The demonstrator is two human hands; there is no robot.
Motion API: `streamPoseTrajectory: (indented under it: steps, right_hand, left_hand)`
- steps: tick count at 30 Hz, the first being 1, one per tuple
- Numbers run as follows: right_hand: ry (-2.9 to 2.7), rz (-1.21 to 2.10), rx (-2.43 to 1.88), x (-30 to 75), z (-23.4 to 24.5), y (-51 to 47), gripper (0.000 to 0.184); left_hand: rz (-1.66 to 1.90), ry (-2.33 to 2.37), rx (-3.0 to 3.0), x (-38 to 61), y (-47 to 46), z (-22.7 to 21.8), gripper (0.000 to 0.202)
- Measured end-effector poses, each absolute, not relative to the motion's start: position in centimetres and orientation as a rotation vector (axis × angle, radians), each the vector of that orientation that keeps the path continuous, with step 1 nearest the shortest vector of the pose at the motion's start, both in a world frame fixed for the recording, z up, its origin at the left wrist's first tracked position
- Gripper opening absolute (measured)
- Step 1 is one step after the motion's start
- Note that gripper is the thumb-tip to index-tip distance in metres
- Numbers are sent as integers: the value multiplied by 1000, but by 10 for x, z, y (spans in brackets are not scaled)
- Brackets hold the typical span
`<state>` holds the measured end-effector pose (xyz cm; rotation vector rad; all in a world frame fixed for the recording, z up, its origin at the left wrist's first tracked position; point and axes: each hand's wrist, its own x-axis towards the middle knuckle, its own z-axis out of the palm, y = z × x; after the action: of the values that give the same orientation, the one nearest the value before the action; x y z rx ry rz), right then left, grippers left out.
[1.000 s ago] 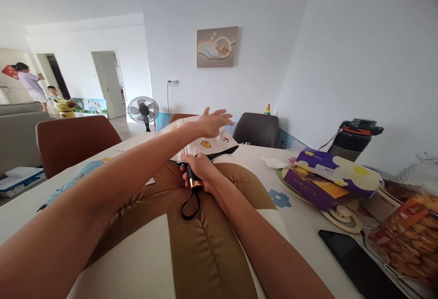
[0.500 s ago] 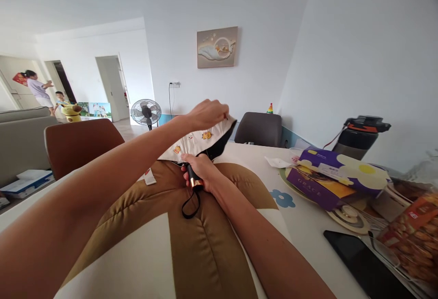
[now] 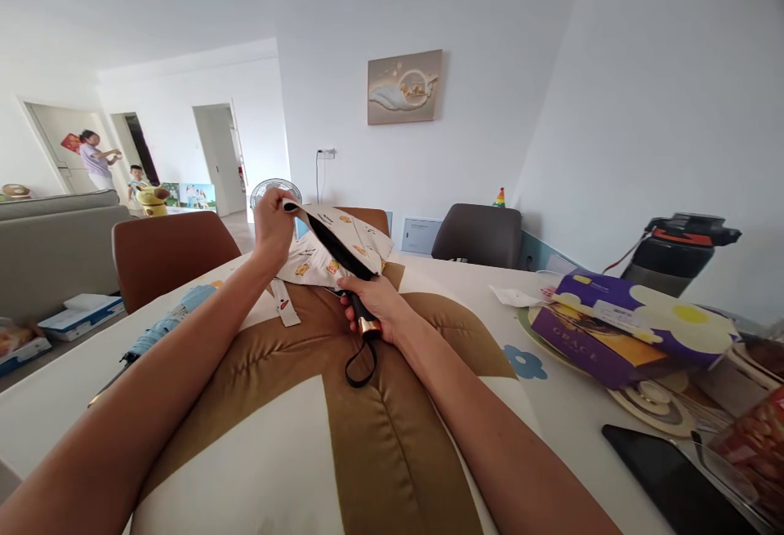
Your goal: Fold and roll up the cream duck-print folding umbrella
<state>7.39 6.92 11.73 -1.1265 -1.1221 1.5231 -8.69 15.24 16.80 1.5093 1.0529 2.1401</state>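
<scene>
My right hand [image 3: 380,306] is wrapped round the black handle of an umbrella [image 3: 343,251], whose wrist loop hangs below. The canopy is white with small cartoon prints and black inside, loosely folded beyond the handle. Pinched in my left hand [image 3: 274,229] is an edge of that canopy, pulled up and to the left so the black lining shows. A white closing strap [image 3: 286,305] hangs down from the cloth. Beneath lies a brown and white cushion [image 3: 269,429]. A folded light-blue umbrella [image 3: 168,324] rests on the table, partly behind my left forearm.
On the right of the white table [image 3: 483,314] are a purple box [image 3: 588,343], a flowered tissue pack [image 3: 649,306], a dark bottle [image 3: 674,261] and a black tablet [image 3: 667,478]. Chairs [image 3: 175,253] stand beyond the table. Two people [image 3: 98,161] are far left.
My left hand has moved left with the canopy edge, turning the cloth over. My right hand keeps its grip on the handle. The view has shifted left, bringing the blue umbrella into sight.
</scene>
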Motion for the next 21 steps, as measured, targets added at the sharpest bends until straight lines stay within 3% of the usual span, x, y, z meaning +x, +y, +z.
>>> streamPoseTrajectory:
  steps: [7,14,21]
  right_hand:
    - [-1097,1554,-1117,75,122,68,13]
    - [-990,1704,-1040,83,128,66,9]
    - [-981,1751,-1018,84,131,65,42]
  left_hand:
    - [2146,1006,1274,-105,150,165,21]
    - [1850,1171,1324,-120,146,148,13]
    - [1770,1249,1434,-120,147,146,12]
